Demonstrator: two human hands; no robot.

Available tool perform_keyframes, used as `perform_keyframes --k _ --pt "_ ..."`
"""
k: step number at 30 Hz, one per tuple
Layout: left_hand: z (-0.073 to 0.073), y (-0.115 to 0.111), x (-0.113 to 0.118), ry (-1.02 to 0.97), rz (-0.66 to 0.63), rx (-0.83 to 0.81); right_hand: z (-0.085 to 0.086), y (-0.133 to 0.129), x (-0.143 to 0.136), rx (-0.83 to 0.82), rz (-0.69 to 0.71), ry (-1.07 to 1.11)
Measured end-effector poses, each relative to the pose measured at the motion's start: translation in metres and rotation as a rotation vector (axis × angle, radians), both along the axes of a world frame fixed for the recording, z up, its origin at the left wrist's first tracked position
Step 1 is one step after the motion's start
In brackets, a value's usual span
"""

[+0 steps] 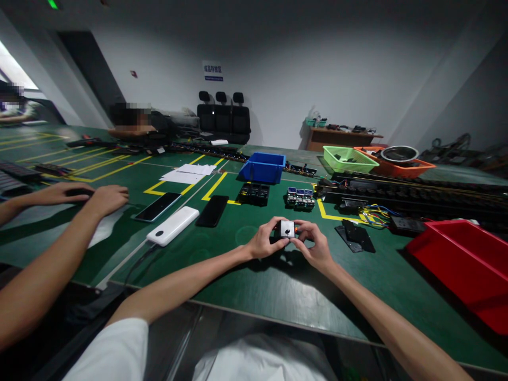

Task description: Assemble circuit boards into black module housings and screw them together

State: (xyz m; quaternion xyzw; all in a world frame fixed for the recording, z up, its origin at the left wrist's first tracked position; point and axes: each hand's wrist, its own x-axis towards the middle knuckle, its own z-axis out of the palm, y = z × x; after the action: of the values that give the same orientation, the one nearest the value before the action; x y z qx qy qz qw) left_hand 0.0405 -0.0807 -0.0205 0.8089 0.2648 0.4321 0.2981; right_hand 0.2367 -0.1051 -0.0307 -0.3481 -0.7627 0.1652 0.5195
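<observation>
Between my two hands, just above the green table, is a small square module with a pale face and a dark spot on it. My left hand pinches its left side with thumb and fingers. On the other side my right hand grips the right edge, where a bit of orange shows. Beyond them sit a group of small modules with blue tops and a block of black modules. Flat black pieces lie to the right of my right hand.
A red bin stands at the right, a blue bin behind the modules. Phones and a white power bank lie left of centre. A co-worker's hands rest at the left. Long black assemblies and wires extend back right.
</observation>
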Motion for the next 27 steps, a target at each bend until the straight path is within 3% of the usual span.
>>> perform_keyframes --k 16,27 --pt "-0.001 0.000 0.001 0.006 0.029 -0.029 0.009 -0.005 -0.003 -0.104 0.006 0.043" --pt "0.001 -0.002 0.002 0.002 0.053 -0.029 0.010 -0.005 -0.003 -0.089 -0.004 0.025"
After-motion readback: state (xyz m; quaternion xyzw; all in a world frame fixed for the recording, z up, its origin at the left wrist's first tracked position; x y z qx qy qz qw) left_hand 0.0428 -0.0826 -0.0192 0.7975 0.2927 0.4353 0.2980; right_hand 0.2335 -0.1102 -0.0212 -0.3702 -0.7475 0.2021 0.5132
